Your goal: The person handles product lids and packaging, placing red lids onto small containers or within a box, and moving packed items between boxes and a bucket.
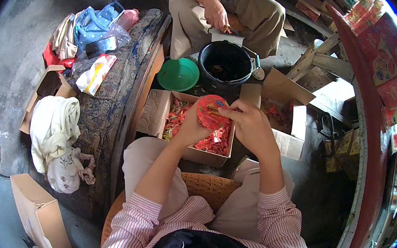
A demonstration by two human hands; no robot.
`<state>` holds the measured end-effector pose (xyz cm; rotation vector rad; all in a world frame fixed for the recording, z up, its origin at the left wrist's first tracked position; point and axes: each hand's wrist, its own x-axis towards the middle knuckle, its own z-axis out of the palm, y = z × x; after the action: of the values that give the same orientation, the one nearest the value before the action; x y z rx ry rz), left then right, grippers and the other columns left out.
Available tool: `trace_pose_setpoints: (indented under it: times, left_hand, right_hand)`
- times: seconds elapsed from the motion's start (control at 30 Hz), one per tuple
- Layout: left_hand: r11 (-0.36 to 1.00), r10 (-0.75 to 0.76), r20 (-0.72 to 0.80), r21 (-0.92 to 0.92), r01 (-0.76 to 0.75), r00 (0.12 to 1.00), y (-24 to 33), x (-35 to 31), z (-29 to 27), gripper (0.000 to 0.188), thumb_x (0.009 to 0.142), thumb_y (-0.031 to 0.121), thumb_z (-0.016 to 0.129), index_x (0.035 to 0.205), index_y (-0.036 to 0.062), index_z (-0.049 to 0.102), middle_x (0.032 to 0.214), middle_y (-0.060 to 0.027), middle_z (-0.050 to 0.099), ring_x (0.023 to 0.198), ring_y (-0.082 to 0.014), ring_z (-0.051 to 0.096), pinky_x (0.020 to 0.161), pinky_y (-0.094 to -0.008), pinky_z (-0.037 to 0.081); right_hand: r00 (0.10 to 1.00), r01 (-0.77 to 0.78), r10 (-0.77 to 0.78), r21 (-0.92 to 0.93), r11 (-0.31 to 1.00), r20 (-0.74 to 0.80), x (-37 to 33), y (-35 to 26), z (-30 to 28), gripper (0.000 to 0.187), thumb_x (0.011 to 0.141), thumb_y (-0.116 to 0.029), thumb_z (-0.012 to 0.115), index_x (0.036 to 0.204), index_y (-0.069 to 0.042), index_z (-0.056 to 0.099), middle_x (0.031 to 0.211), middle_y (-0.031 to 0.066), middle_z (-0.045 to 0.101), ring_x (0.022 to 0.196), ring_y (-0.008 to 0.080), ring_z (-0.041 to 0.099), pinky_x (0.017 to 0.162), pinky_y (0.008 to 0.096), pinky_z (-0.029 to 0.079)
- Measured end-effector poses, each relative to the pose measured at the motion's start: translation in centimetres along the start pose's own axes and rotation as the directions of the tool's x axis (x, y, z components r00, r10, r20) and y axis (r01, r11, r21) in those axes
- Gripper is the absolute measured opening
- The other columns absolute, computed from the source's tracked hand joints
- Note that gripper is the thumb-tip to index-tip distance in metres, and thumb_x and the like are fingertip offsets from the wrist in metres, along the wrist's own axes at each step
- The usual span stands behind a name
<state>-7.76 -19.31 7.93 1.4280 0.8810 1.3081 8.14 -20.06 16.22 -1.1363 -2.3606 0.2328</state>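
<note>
My left hand [189, 129] grips a round red pack [211, 113] with printing on its flat face, tilted up toward me. My right hand [251, 123] is closed at the pack's right edge, its fingertips touching the printed face near a small blue mark. Beneath both hands is an open cardboard box [160, 115] full of small red, orange and green wrapped pieces [213, 143]. The pack's underside and part of its rim are hidden by my fingers.
Beyond the box stand a green basin [178, 74] and a black bucket [225, 61]. Another open carton [290, 139] is on the right. Across from me sits a person, one hand [216, 14] holding something small. Bags [97, 26] and cloths [55, 122] lie left; a red-edged rack [371, 143] rises right.
</note>
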Motion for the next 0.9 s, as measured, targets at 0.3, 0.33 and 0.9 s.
trace_pose_setpoints:
  times: [0.3, 0.33, 0.9]
  left_hand:
    - [1.000, 0.019, -0.099, -0.021, -0.021, 0.995, -0.4, 0.2, -0.6, 0.050, 0.069, 0.007, 0.073, 0.112, 0.0041, 0.047, 0.106, -0.0067, 0.057, 0.097, -0.0158, 0.056, 0.085, -0.0297, 0.044]
    - [0.999, 0.028, -0.107, -0.014, -0.030, 0.994, -0.7, 0.2, -0.7, 0.051, 0.069, 0.007, 0.073, 0.113, 0.0041, 0.046, 0.106, -0.0068, 0.057, 0.098, -0.0159, 0.056, 0.085, -0.0299, 0.044]
    - [0.990, 0.101, -0.236, 0.116, -0.075, 0.966, -1.8, -0.1, 0.9, 0.065, 0.059, 0.009, 0.080, 0.106, 0.0029, 0.036, 0.103, -0.0115, 0.055, 0.096, -0.0196, 0.056, 0.082, -0.0306, 0.046]
  right_hand:
    - [0.998, -0.063, 0.063, 0.000, 0.998, -0.027, -0.3, 1.0, -2.1, 0.033, 0.067, 0.008, 0.055, 0.092, -0.009, 0.067, 0.078, 0.0088, 0.056, 0.070, 0.0258, 0.056, 0.063, 0.0343, 0.046]
    - [0.998, -0.050, 0.050, -0.012, 0.999, -0.035, -0.3, 1.0, -2.3, 0.033, 0.067, 0.008, 0.055, 0.093, -0.009, 0.067, 0.078, 0.0090, 0.056, 0.070, 0.0256, 0.055, 0.063, 0.0341, 0.046]
    - [0.953, -0.208, 0.259, 0.283, 0.936, -0.157, 0.4, -1.1, -0.1, 0.026, 0.071, 0.001, 0.058, 0.096, -0.004, 0.064, 0.075, 0.0164, 0.057, 0.064, 0.0315, 0.059, 0.059, 0.0370, 0.048]
